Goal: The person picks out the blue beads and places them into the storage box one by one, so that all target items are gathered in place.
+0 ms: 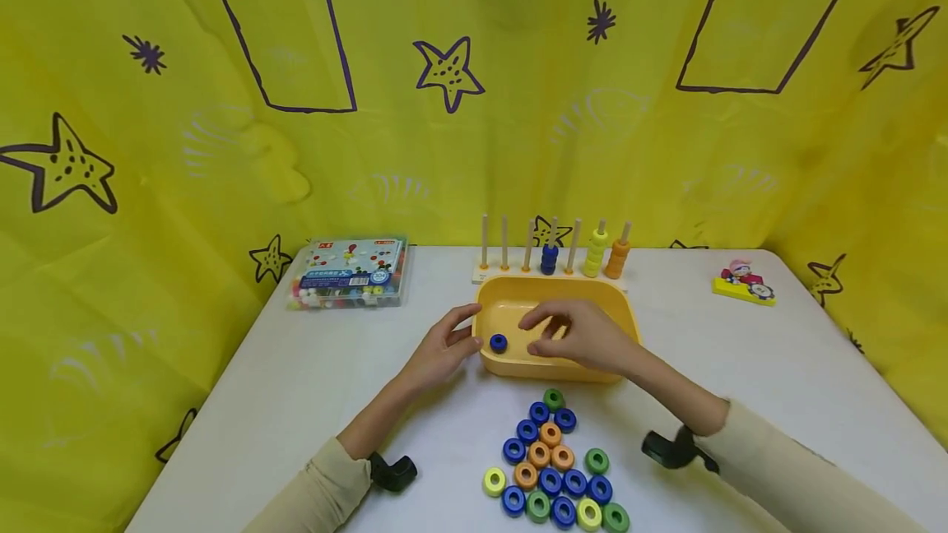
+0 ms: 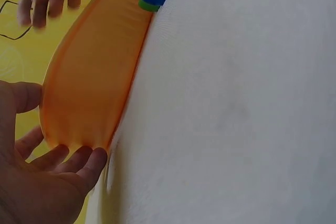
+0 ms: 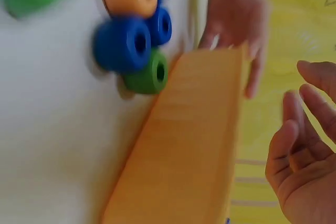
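An orange-yellow plastic tray (image 1: pixel 551 367) stands mid-table with one blue ring bead (image 1: pixel 499 343) inside, near its left end. My left hand (image 1: pixel 442 349) holds that end; in the left wrist view, the thumb is at the rim and fingertips lie against the tray wall (image 2: pixel 94 72). Over the tray hovers my right hand (image 1: pixel 581 336), thumb and fingers bent and apart with a gap between them. The right wrist view shows nothing in this hand (image 3: pixel 310 156). Loose blue, orange, green and yellow ring beads (image 1: pixel 550 480) lie grouped in front of the tray.
Behind the tray stands a wooden peg rack (image 1: pixel 482 273) with blue, yellow and orange beads on some pegs. A clear box of small parts (image 1: pixel 348 274) sits back left. At back right lies a yellow toy with a figure (image 1: pixel 743 283). A yellow patterned curtain (image 1: pixel 518 146) borders the table.
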`<state>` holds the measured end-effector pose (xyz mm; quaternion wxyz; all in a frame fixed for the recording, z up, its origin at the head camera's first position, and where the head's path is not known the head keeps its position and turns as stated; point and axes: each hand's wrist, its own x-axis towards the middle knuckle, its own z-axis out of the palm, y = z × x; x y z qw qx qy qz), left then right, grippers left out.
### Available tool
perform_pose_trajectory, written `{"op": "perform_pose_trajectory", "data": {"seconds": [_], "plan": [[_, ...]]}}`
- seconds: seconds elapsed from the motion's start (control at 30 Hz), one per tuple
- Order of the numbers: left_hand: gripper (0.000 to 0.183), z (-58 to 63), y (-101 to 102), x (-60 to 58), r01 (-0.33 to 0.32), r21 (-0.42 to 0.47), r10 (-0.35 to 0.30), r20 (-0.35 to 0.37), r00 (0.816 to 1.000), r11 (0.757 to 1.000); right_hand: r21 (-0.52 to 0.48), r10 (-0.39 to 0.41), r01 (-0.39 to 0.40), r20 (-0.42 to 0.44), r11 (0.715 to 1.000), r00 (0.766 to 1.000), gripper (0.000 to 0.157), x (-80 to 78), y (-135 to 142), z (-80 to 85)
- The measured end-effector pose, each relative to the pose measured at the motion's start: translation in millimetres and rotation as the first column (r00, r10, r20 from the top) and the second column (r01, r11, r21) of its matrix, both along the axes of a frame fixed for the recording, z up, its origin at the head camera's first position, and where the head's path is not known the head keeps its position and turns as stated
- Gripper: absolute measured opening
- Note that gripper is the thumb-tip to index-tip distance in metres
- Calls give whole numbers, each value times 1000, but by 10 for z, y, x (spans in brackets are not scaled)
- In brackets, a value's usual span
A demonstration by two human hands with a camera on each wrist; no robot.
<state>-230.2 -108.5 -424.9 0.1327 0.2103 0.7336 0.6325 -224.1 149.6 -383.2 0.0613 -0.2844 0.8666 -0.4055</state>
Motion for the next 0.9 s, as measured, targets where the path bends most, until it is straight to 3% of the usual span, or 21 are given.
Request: {"op": "perform_pose_trajectory", "data": {"seconds": [0.1,0.2,0.33,0.63,0.9], "plan": [[51,6,4,13,-19,-7,19,-5,1000,1000,-6,-1,1,-1,1000,1000,26,304,159,28],[51,10,6,23,-20,-9,20,-7,1000,1000,6,-15,14,57,1000,998,27,550,284,-74],[51,8,16,28,-16,-6,16,-8,1000,1000,42,-54,48,158,998,986,31,721,384,-261],[51,-10,16,12,-17,14,17,11,1000,1000,60,-123,114,180,992,976,24,709,402,-564],[51,21,10,18,-26,-6,26,3,1000,1000,52,-117,110,143,993,983,20,671,367,-648]]}}
